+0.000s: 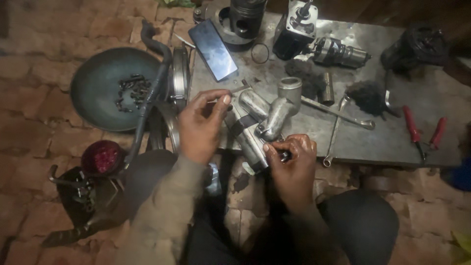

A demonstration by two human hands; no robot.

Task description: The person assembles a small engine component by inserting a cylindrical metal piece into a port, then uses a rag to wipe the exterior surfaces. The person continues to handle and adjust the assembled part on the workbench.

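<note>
Right now my right hand [289, 159] grips the lower end of a dull grey cast-metal pipe fitting [267, 120], branched and rounded, at the centre of the frame on the steel plate's [392, 142] near edge. My left hand [201, 122] pinches a thin metal tool [239, 90] against it. Above lies a glossy phone [212, 49]; right, spanners [338, 115] and red-handled pliers [422, 135]; upper left, a round pan [93, 95] of dark bolts.

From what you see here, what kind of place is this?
Probably a small engine repair workshop, set up at floor level. A low metal slab on a brick floor holds a piston, wrenches and red-handled pliers.
</note>
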